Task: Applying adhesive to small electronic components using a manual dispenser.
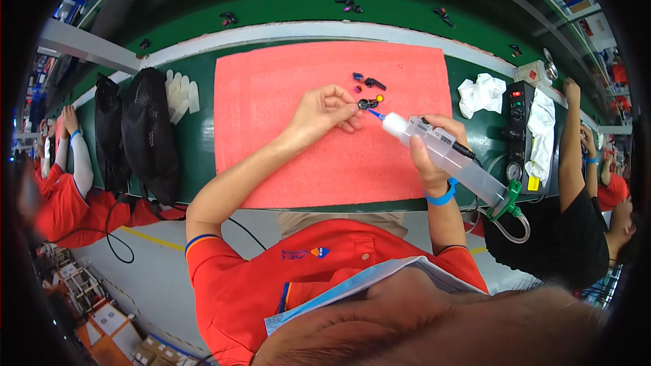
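Note:
My right hand (432, 152) is wrapped round a large translucent dispensing syringe (468, 173). The syringe slants down to the left, and its thin blue needle tip (374, 114) points at a small black part (366, 104). My left hand (328, 110) is closed in a pinch at the near side of that part; its fingertips partly cover it. A small yellow-orange piece (380, 98) shows right beside the part. Just beyond lie a black elongated piece (376, 84), a dark blue piece (358, 76) and a tiny magenta piece (358, 88).
A pink foam mat (271, 156) covers the green bench. To the right stand a black dispenser control box (519, 129) and crumpled white tissue (481, 95). Black bags (148, 135) and pale gloves (180, 95) lie left. A hose (521, 230) trails from the syringe. Other people sit on both sides.

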